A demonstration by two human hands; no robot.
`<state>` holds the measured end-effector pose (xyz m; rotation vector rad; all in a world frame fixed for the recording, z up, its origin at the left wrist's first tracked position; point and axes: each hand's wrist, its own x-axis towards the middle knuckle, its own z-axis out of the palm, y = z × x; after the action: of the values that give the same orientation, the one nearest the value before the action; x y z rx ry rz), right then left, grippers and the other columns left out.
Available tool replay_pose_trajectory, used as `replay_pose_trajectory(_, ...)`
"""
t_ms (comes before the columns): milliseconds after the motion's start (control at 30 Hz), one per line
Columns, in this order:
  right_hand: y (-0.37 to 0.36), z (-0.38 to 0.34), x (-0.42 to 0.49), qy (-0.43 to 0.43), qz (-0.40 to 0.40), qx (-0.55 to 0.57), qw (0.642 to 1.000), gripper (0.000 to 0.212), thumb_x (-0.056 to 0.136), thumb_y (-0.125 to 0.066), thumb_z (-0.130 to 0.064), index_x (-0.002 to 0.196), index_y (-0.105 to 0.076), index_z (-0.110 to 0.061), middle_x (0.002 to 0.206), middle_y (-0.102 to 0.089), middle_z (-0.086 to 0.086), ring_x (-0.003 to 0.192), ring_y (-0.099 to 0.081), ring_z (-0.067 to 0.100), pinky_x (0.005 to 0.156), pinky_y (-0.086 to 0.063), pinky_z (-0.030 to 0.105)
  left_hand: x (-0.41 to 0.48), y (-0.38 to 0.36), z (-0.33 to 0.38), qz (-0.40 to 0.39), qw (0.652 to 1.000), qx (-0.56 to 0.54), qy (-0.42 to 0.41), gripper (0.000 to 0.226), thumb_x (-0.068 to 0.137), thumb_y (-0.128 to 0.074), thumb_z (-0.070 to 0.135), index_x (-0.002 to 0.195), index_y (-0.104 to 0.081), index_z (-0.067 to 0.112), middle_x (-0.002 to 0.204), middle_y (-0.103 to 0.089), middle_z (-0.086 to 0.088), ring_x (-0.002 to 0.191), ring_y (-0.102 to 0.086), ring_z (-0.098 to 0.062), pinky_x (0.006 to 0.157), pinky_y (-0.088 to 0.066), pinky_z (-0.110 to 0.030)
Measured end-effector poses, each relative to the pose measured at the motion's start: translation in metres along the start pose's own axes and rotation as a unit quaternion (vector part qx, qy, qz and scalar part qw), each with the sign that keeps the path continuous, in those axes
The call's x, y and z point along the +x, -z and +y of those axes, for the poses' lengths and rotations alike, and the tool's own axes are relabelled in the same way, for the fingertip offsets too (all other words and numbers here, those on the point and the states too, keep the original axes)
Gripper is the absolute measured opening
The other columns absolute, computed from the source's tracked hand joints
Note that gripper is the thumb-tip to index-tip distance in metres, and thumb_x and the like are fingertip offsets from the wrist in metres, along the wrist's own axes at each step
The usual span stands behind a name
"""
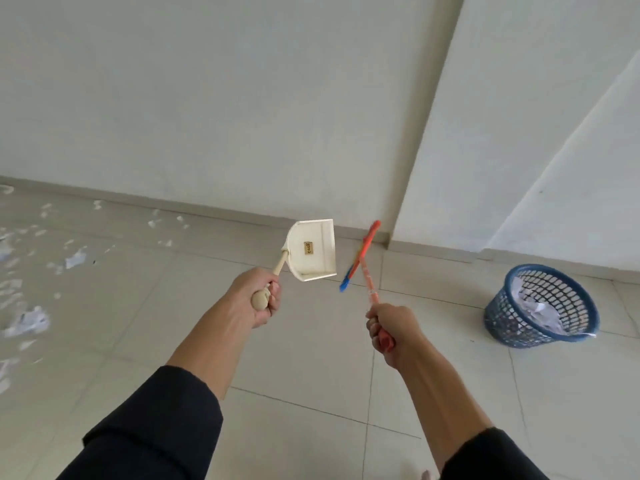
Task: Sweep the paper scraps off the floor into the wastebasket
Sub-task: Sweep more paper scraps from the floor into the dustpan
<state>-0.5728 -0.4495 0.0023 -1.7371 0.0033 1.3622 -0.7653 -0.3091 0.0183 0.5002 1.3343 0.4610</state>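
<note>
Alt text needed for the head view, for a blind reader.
The left hand holds a cream dustpan and the right hand an orange broom above a tiled floor; paper scraps lie left, a blue wastebasket right.

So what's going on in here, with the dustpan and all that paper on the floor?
A person is midway through a cleanup. Their left hand grips the wooden handle of a white dustpan, held up off the floor and looking empty. Their right hand grips the orange handle of a small broom, also raised. Paper scraps still litter the tile floor on the left, while the blue wastebasket on the right already holds crumpled paper.
</note>
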Motion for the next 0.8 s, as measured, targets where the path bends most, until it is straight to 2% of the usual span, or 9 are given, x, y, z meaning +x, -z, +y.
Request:
replay_pose_trajectory(167,-0.145,0.016,-0.003,-0.020,-0.091,-0.118,0.989,0.007,0.088,-0.051,0.003,0.090,-0.058,0.002,0.054,-0.047,0.006,0.046,-0.033,0.011,0.038,-0.026,0.020,0.001,0.153,0.028,0.092,0.988,-0.127,-0.005,0.014,0.098,-0.042,0.000,0.088,-0.049,0.006,0.046,-0.044,0.000,0.029,-0.040,-0.005,0.030,-0.031,-0.012)
replay_pose_trajectory(333,-0.280,0.008,0.007,0.001,-0.174,-0.249,0.953,0.007,0.087,-0.054,0.001,0.086,-0.061,0.003,0.057,-0.050,0.006,0.047,-0.035,0.012,0.040,-0.028,0.021,0.002,0.275,0.060,0.168,0.951,-0.259,-0.022,0.010,0.096,-0.044,-0.001,0.097,-0.050,0.007,0.043,-0.045,-0.002,0.029,-0.042,-0.006,0.029,-0.033,-0.013)
replay_pose_trajectory(600,-0.505,-0.009,0.040,0.031,-0.272,-0.382,0.883,0.009,0.086,-0.052,0.004,0.080,-0.059,0.003,0.058,-0.049,0.009,0.045,-0.036,0.013,0.035,-0.028,0.020,0.022,0.417,0.130,0.269,0.875,-0.400,-0.043,0.013,0.094,-0.044,-0.003,0.101,-0.054,0.004,0.048,-0.047,-0.003,0.031,-0.043,-0.005,0.029,-0.034,-0.013)
replay_pose_trajectory(800,-0.653,-0.035,0.060,0.041,-0.313,-0.467,0.826,0.013,0.086,-0.053,0.003,0.094,-0.062,0.007,0.059,-0.051,0.007,0.046,-0.038,0.012,0.036,-0.031,0.021,0.042,0.494,0.201,0.305,0.830,-0.464,-0.053,0.009,0.096,-0.045,-0.002,0.093,-0.051,0.004,0.047,-0.045,-0.003,0.029,-0.043,-0.006,0.029,-0.034,-0.013)
